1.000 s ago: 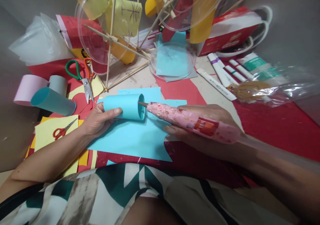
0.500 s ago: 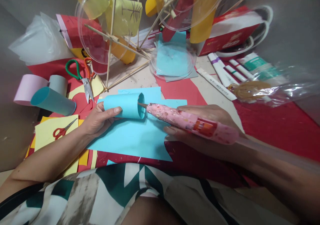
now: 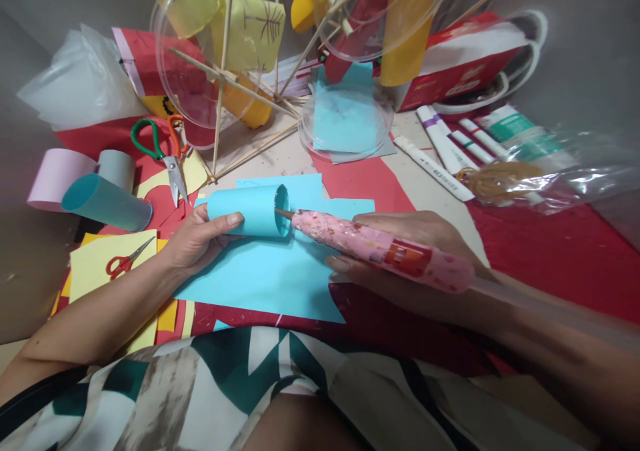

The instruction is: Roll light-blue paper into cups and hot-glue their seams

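Note:
A light-blue paper tube [image 3: 245, 211] lies sideways in my left hand [image 3: 200, 237], thumb on the near side and fingers partly hidden behind it. My right hand [image 3: 425, 244] is wrapped round a pink hot glue gun [image 3: 360, 241] with a clear glue stick [image 3: 530, 301] at its back. The gun's nozzle tip is at the tube's open right rim, where a shiny line shows. Under the tube lies a flat sheet of light-blue paper [image 3: 270, 277].
Green-and-orange scissors [image 3: 173, 171] and small red scissors [image 3: 120, 264] lie left, near several paper tubes [image 3: 107, 201]. A wooden stick frame [image 3: 223, 97] with clear plastic discs stands behind. Markers [image 3: 440, 141] and a plastic bag of rubber bands [image 3: 505, 181] lie right.
The glue gun has shifted very slightly left, with its nozzle tip a little lower on the tube's rim. My left hand and the tube have barely moved.

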A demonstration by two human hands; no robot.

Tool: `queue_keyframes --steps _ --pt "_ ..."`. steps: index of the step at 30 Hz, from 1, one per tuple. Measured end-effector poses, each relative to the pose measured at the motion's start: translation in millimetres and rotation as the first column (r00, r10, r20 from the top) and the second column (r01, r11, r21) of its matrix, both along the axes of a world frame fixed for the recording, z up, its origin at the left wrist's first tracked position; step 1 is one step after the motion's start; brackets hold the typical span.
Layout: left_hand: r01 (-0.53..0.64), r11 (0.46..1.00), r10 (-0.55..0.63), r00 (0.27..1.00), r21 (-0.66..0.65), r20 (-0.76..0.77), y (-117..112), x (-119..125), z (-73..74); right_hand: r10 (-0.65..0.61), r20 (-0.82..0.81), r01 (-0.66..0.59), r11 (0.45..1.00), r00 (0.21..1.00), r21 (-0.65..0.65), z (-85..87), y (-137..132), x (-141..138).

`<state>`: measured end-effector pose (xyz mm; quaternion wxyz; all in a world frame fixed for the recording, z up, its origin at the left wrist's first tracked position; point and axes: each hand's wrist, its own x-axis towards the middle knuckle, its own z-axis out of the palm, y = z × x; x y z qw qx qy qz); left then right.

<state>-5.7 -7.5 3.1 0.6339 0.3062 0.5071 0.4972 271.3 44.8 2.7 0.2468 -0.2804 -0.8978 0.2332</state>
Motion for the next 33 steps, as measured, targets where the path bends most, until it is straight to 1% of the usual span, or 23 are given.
queue_keyframes --steps 1,3,6,10,16,22,27,33 --pt "0.0 1.0 0.0 1.0 0.002 0.0 0.1 -0.1 -0.1 0.02 0.005 -0.02 1.0 1.0 0.003 0.1 0.4 0.4" --pt "0.002 1.0 -0.002 1.0 0.009 0.006 0.3 -0.5 -0.7 0.069 -0.043 -0.067 0.997 0.997 0.045 0.0 0.8 0.8" --pt "-0.002 1.0 0.002 1.0 0.015 0.026 0.2 -1.4 -1.8 0.045 -0.071 -0.039 0.996 0.996 0.085 -0.3 -0.1 0.2" --pt "-0.014 1.0 0.014 0.999 0.0 0.037 0.2 -2.0 -1.1 0.031 -0.055 -0.03 0.999 0.998 0.024 2.0 -1.6 -1.0" --pt "-0.017 1.0 0.017 1.0 -0.01 0.016 0.4 -2.2 -0.1 0.026 -0.067 -0.025 0.999 0.997 0.022 -1.6 -0.6 -2.0" --pt "-0.024 1.0 0.025 1.0 -0.009 0.019 1.2 -0.9 1.3 0.035 -0.073 -0.026 0.993 0.997 0.114 -7.9 0.5 -1.5" --pt "-0.034 0.999 0.035 0.999 -0.012 0.018 0.6 -0.6 0.9 0.046 -0.066 -0.039 0.992 0.997 0.116 -8.1 0.4 -1.1" --pt "-0.047 0.999 0.047 0.999 -0.016 0.018 0.8 -0.8 0.0 0.049 -0.112 -0.034 0.991 0.993 0.127 -6.4 -0.3 -3.3"
